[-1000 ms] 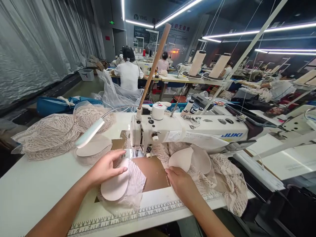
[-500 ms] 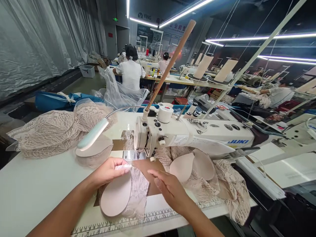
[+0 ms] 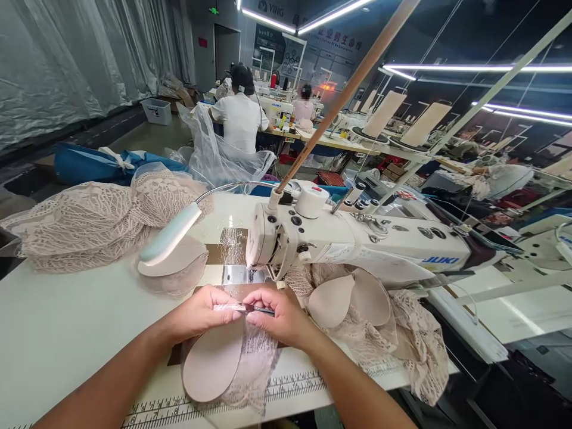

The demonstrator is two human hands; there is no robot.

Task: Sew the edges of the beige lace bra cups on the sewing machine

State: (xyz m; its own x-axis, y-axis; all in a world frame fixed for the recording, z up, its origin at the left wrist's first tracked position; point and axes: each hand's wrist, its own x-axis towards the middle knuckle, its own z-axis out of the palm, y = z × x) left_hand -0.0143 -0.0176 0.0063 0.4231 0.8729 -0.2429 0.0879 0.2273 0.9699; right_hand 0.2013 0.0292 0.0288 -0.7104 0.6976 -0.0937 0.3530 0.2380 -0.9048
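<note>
My left hand point(image 3: 210, 313) pinches the top edge of a beige lace piece point(image 3: 261, 345) with a smooth, pale bra cup point(image 3: 213, 363) on it. The cup and lace hang down toward me over the table's front part. My right hand point(image 3: 279, 316) is closed on a slim, dark, pointed metal tool point(image 3: 263, 310), its tip at the pinched edge beside my left thumb. Whether it is snips or tweezers is not clear. Just beyond both hands stands the sewing machine point(image 3: 304, 235), its needle area point(image 3: 250, 274) lit.
A lace pile point(image 3: 93, 217) and another cup point(image 3: 172, 259) lie left, beneath a bendy lamp point(image 3: 172, 235). More cups and lace point(image 3: 333, 301) lie right of my hands. A printed ruler point(image 3: 295, 381) runs along the front edge. A person point(image 3: 241, 119) sits farther back.
My right hand has moved left to meet my left hand, and the dark tool now shows in its fingers. The left hand keeps its pinch on the lace piece. The view has shifted slightly.
</note>
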